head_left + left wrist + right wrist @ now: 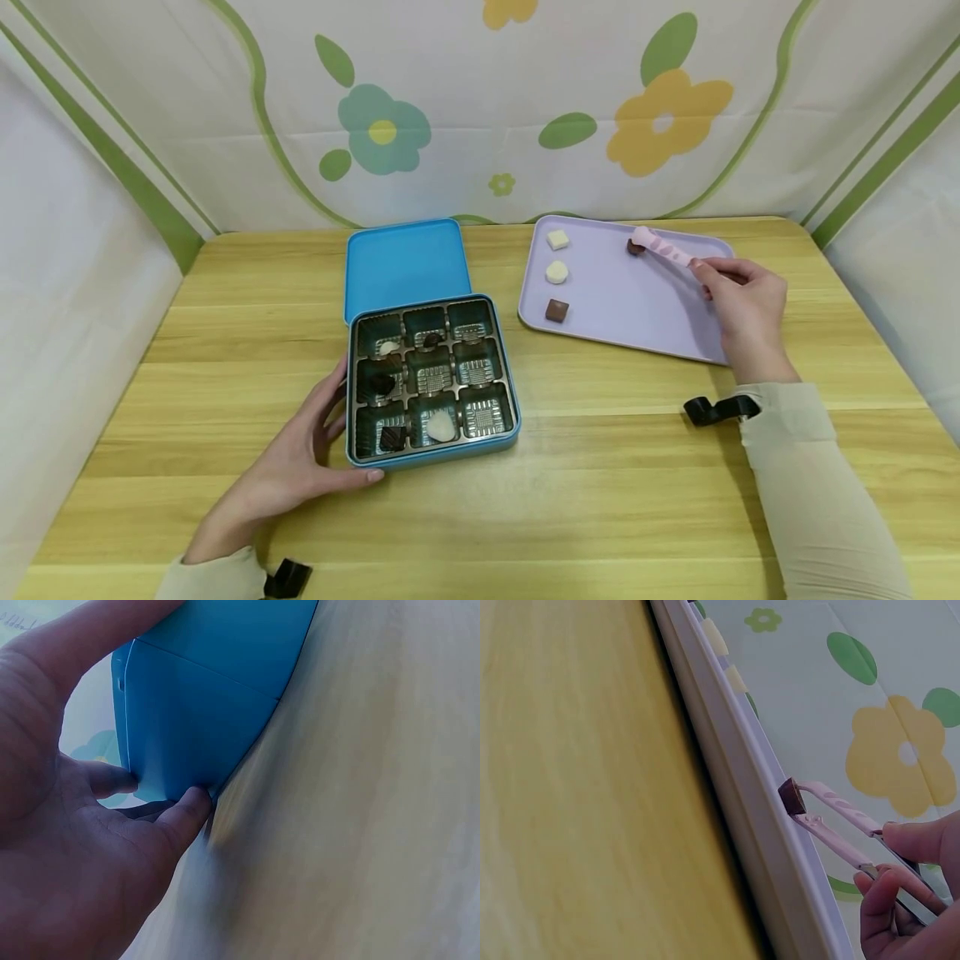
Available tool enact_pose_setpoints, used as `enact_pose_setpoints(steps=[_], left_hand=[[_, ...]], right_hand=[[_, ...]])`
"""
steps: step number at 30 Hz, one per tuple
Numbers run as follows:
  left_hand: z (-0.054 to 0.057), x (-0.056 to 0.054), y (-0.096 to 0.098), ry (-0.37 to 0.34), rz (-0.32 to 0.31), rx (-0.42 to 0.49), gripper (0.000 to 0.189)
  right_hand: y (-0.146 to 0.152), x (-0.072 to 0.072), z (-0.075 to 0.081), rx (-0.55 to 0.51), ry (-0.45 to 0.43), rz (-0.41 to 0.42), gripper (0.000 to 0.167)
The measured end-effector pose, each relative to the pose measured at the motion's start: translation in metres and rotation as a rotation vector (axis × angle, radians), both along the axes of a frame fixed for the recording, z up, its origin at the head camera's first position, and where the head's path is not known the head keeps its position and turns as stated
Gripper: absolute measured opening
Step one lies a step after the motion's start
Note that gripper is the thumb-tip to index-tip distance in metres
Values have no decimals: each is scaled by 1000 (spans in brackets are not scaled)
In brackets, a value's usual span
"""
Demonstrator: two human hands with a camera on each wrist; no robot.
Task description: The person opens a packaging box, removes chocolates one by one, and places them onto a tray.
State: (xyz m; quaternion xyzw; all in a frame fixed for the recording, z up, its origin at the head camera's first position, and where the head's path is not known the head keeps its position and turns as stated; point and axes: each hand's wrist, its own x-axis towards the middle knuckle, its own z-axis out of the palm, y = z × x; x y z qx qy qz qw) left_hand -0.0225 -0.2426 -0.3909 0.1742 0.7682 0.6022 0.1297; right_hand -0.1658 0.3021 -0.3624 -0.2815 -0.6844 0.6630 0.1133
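Observation:
My right hand grips small pink-tipped tongs with metal handles. In the right wrist view, the tips of the tongs stand on either side of a brown chocolate at the far part of the lilac tray. My left hand holds the near left corner of a blue tin, thumb on the front and fingers along the left side. Inside the tin is a divided insert; several compartments hold dark or white chocolates, such as a white one in the front row.
On the tray's left side lie a white square chocolate, a round white one and a brown square one. The blue lid lies behind the tin. A flowered cloth hangs behind the wooden table.

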Motion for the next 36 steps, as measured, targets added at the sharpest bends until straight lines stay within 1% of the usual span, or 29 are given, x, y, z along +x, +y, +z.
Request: enact_pose_setpoints(steps=[6, 10, 12, 17, 18, 20, 24, 28, 36], left_hand=[[1, -1, 0, -3, 1, -10, 139], [1, -1, 0, -5, 0, -8, 138], [1, -1, 0, -7, -1, -6, 138], [1, -1, 0, -14, -5, 0, 138], [1, -1, 0, -15, -5, 2, 138], [1, -1, 0, -16, -5, 2, 138], [1, 0, 0, -19, -3, -5, 138], [1, 1, -1, -22, 3, -18, 138], [1, 0, -1, -24, 4, -26, 138]], right_hand=[[3, 0, 0, -12, 20, -9, 16], [6, 2, 2, 5, 56, -4, 28], [9, 4, 3, 70, 55, 13, 33], [13, 6, 6, 321, -2, 89, 43], [13, 7, 6, 361, -14, 104, 45], [14, 7, 7, 407, -20, 121, 46], [13, 7, 7, 453, -26, 148, 47], [13, 7, 6, 475, -33, 157, 48], [13, 7, 6, 484, -33, 124, 48]])
